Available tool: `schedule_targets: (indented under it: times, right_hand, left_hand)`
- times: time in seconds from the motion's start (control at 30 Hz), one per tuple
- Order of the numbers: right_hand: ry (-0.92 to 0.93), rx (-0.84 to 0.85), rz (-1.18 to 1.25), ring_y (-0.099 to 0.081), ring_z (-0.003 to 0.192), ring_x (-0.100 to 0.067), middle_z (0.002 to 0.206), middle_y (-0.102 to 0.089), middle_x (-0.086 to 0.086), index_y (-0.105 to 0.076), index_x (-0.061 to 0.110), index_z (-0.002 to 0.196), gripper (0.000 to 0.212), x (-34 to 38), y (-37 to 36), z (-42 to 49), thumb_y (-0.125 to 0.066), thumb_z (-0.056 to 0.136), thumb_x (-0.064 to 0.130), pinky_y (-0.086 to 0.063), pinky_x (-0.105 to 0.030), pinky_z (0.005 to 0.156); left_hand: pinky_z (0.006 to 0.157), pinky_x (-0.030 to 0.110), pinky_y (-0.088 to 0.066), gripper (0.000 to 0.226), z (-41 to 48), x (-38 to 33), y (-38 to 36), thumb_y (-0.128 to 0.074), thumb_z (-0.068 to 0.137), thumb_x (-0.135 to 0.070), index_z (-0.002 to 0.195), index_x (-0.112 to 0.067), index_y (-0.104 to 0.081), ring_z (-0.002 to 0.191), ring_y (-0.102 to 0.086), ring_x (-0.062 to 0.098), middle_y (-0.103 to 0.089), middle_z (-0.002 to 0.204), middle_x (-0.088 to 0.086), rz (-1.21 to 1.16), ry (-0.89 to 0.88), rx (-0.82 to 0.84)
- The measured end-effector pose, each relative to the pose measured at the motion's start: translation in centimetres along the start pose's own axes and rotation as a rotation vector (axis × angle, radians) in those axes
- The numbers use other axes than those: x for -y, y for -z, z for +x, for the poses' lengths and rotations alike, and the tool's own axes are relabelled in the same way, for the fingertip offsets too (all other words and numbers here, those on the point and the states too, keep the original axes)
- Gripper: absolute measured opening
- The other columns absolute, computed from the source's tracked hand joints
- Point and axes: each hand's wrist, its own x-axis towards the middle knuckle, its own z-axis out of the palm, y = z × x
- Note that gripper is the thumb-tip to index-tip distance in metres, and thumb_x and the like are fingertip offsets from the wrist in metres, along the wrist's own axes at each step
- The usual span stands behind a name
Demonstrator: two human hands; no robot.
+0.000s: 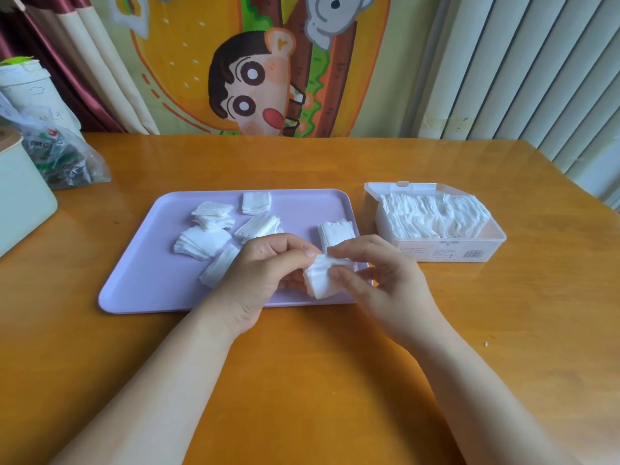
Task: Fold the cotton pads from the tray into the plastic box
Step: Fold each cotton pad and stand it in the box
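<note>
1. While both hands hover over the near right corner of the lilac tray [144, 273], they share one held pad [322, 280] between them; it is white and looks layered, and I cannot tell whether it is a single folded piece or several.
2. The left hand [265, 273] has its fingers curled, thumb and fingertips pinching the pad's left edge; the right hand [379, 273] pinches the pad's upper right edge between thumb and forefinger, its other fingers loosely bent below.
3. The pad is lifted clear of the tray, its lower corner hanging towards the tray's near rim.
4. Loose pads [201, 243] lie on the tray in several small untidy piles; most sit in the middle and far part, one pile is partly hidden behind the left hand, and another lies near the right rim, just behind the right fingers.
5. The plastic box [443, 253] stands on the wooden table [302, 364] just beside the tray's right end; its lid [402, 187] is open at the back, and packed pads [432, 216] stand on edge in rows inside, filling most of it.
6. At the table's far left are a crumpled plastic bag [63, 152] and a pale green container [20, 196]; a cartoon hanging [255, 78] and a pleated curtain [520, 62] are behind.
</note>
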Motion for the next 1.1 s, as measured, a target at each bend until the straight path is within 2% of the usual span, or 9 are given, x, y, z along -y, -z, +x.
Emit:
schedule_targets:
  times: [0.13, 0.27, 0.4, 0.47, 0.63, 0.7, 0.77, 0.93, 1.1]
  right_hand:
    - [0.129, -0.046, -0.115, -0.069, 0.105, -0.013, 0.108, -0.072, 0.01, -0.077, 0.022, 0.096, 0.024, 0.1, -0.2, -0.1, -0.079, 0.089, -0.001, -0.053, -0.018, 0.081]
    - [0.17, -0.079, -0.135, -0.068, 0.107, -0.015, 0.11, -0.069, 0.003, -0.071, 0.022, 0.087, 0.029, 0.5, -0.4, -0.4, -0.078, 0.085, -0.006, -0.052, -0.019, 0.084]
    - [-0.083, -0.116, -0.052, -0.069, 0.083, -0.005, 0.088, -0.075, 0.01, -0.071, 0.021, 0.088, 0.02, 0.2, -0.2, -0.1, -0.073, 0.088, 0.001, -0.054, -0.024, 0.074]
    - [-0.153, -0.149, -0.035, -0.069, 0.075, -0.016, 0.08, -0.074, 0.003, -0.074, 0.025, 0.092, 0.016, -0.2, 0.0, 0.1, -0.074, 0.091, 0.009, -0.053, -0.031, 0.069]
    - [-0.276, -0.203, 0.103, -0.075, 0.074, -0.027, 0.082, -0.079, -0.009, -0.075, 0.024, 0.106, 0.022, 0.0, 0.4, 0.4, -0.076, 0.092, 0.007, -0.059, -0.037, 0.07]
    - [-0.304, -0.151, 0.175, -0.077, 0.073, -0.024, 0.085, -0.081, -0.007, -0.074, 0.018, 0.108, 0.03, 0.3, 0.4, 0.4, -0.07, 0.09, -0.006, -0.062, -0.036, 0.067]
    - [-0.321, -0.097, 0.235, -0.078, 0.072, -0.019, 0.086, -0.082, -0.006, -0.074, 0.013, 0.109, 0.038, 0.6, 0.5, 0.2, -0.061, 0.088, -0.015, -0.059, -0.026, 0.063]
    - [-0.302, -0.022, 0.292, -0.075, 0.073, -0.017, 0.088, -0.082, -0.007, -0.076, 0.01, 0.11, 0.023, 0.4, 0.5, 0.2, -0.066, 0.097, -0.006, -0.057, -0.022, 0.066]
    - [-0.282, -0.055, 0.322, -0.071, 0.069, -0.014, 0.086, -0.081, -0.004, -0.077, 0.009, 0.11, 0.019, 0.0, 0.3, 0.3, -0.066, 0.1, -0.003, -0.055, -0.021, 0.066]
  left_hand:
    - [0.071, 0.039, -0.06, 0.007, 0.3, -0.3, 0.1, -0.073, 0.086, -0.013, 0.081, -0.012, -0.078, 0.074, -0.07, 0.03, -0.072, 0.082, 0.015, -0.07, 0.062, -0.06]
    - [0.07, 0.039, -0.061, 0.018, 0.6, 0.1, 0.0, -0.066, 0.099, -0.009, 0.085, -0.015, -0.077, 0.08, -0.072, 0.034, -0.072, 0.089, 0.021, -0.099, 0.068, -0.195]
    - [0.071, 0.034, -0.061, 0.014, 1.4, 0.7, 0.7, -0.063, 0.104, -0.018, 0.099, -0.018, -0.076, 0.097, -0.066, 0.036, -0.068, 0.108, 0.024, -0.119, -0.043, -0.338]
    - [0.065, 0.028, -0.057, 0.013, 1.4, 0.5, 1.1, -0.063, 0.104, -0.015, 0.103, -0.019, -0.074, 0.097, -0.058, 0.029, -0.063, 0.104, 0.015, -0.157, -0.084, -0.311]
    - [0.063, 0.027, -0.051, 0.022, -0.1, -0.4, 0.4, -0.069, 0.089, -0.007, 0.109, -0.016, -0.07, 0.082, -0.065, 0.016, -0.07, 0.092, 0.008, -0.175, -0.07, 0.114]
    - [0.067, 0.028, -0.055, 0.023, -0.3, 0.0, -0.4, -0.076, 0.089, -0.002, 0.107, -0.015, -0.072, 0.086, -0.068, 0.017, -0.073, 0.095, 0.016, 0.003, -0.097, 0.089]
    - [0.071, 0.028, -0.057, 0.024, -0.2, 0.4, -0.9, -0.078, 0.089, 0.002, 0.106, -0.015, -0.074, 0.089, -0.071, 0.018, -0.075, 0.101, 0.018, 0.106, -0.127, 0.009]
    - [0.068, 0.026, -0.057, 0.023, -0.1, 0.6, -0.9, -0.078, 0.088, 0.004, 0.103, -0.013, -0.074, 0.08, -0.074, 0.017, -0.076, 0.091, 0.005, 0.1, -0.141, -0.065]
    - [0.072, 0.028, -0.059, 0.022, 0.1, 0.9, -0.7, -0.08, 0.087, 0.0, 0.101, -0.017, -0.076, 0.086, -0.072, 0.018, -0.077, 0.098, 0.013, 0.165, -0.173, -0.1]
